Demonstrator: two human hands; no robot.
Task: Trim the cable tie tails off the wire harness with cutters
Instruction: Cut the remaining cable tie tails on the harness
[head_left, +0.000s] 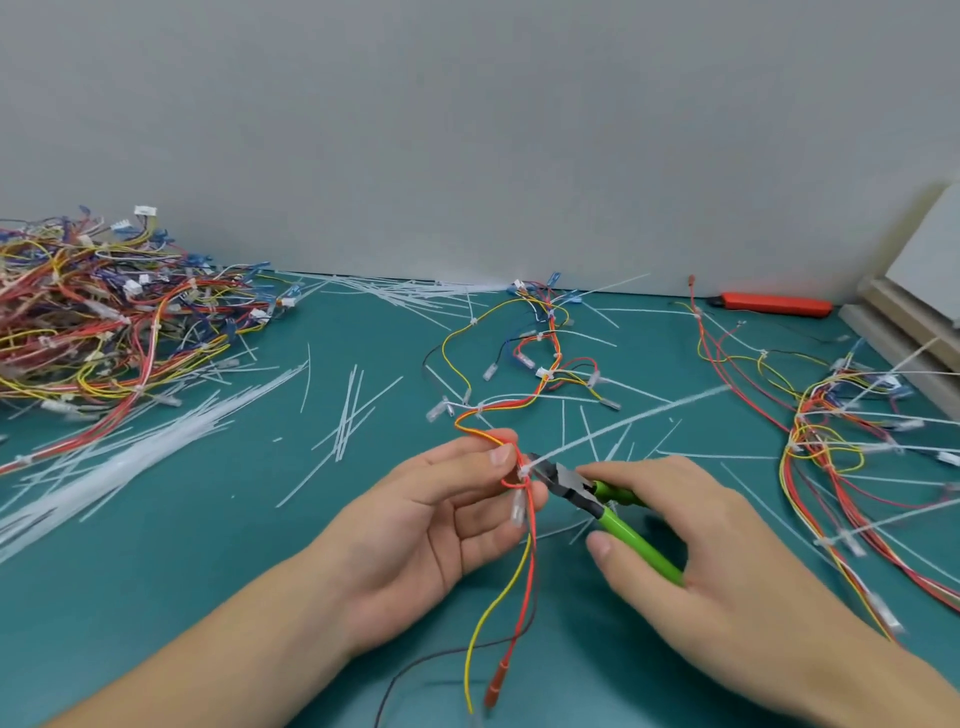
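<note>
Cutters (597, 496) in right hand (691, 540), one harness (524, 405) in left hand (447, 519)

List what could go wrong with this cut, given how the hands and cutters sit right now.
1. The green-handled cutters have their tips right at the white cable tie head, beside the red and yellow wires; a slight slip might nick the insulation.
2. The left hand pinches the bundle close to the blades, so its thumb could get caught.
3. The long white tie tail may fly off once cut.
</note>
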